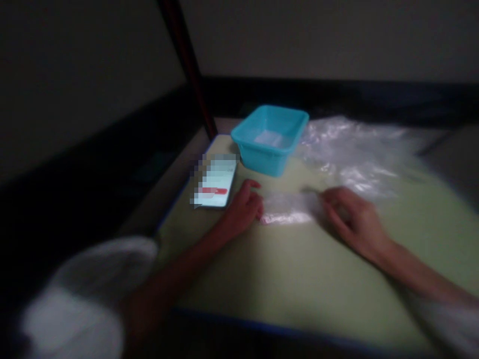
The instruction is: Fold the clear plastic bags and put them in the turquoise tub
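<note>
A narrow, folded clear plastic bag [288, 209] lies low over the table, with a shiny lower edge. At its left end my left hand [247, 207] is closed, fingers curled against the plastic and the index finger bent forward. My right hand [355, 219] pinches the bag's right end between thumb and fingers, though blur hides the exact contact. Just left of my left hand lies a phone [219, 182] with a lit screen, partly pixelated. Beyond the hands stands a turquoise plastic basin [262, 159] with something pale inside.
A loose heap of clear plastic [355, 154] spreads over the back right of the pale yellow-green table [292, 284], which has a blue edge. Behind the basin's left side rises a dark reddish pole [190, 70]. Something white and rounded [86, 299] is at the lower left.
</note>
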Motion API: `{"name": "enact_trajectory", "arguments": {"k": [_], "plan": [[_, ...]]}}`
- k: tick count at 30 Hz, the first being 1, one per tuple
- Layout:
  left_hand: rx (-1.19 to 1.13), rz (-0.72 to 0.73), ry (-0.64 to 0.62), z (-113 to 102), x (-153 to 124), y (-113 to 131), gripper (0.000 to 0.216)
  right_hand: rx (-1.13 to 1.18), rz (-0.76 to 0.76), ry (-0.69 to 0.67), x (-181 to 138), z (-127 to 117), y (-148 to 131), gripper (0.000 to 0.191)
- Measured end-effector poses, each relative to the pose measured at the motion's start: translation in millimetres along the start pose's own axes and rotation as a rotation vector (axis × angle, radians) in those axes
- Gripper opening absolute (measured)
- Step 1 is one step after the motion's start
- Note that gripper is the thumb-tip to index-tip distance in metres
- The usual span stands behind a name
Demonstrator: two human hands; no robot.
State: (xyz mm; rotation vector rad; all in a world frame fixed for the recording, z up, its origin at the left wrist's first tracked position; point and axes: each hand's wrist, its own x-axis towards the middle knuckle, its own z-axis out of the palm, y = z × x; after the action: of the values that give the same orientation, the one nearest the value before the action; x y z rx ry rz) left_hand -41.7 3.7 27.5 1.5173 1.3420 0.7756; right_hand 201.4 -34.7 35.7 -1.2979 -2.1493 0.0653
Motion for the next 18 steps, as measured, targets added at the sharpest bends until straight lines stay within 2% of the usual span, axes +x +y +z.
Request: {"name": "enact_trajectory", "arguments": {"k": [4,6,8,10,12,15,18], "plan": [[0.051,0.084,0.111,-2,-3,5,0.021,-0.132,-0.132,-0.193,-4,9,-1,0.048],[0.206,0.209,0.239,-1,-8,9,0.018,-0.198,-0.151,-0.253,-5,14,2,0.056],[0.425,0.411,0.302,3,-15,11,0.017,-0.251,-0.157,-0.296,-6,18,4,0.06],[0.606,0.641,0.196,14,-23,12,0.023,-0.287,-0.157,-0.329,-7,21,6,0.062],[0.724,0.806,-0.016,28,-27,11,0.039,-0.309,-0.153,-0.354,-8,23,7,0.061],[0.84,0.796,-0.181,47,-27,6,0.06,-0.323,-0.145,-0.366,-10,25,8,0.058],[0.889,0.701,-0.21,53,-22,2,0.068,-0.339,-0.158,-0.352,-11,27,10,0.058]]}}
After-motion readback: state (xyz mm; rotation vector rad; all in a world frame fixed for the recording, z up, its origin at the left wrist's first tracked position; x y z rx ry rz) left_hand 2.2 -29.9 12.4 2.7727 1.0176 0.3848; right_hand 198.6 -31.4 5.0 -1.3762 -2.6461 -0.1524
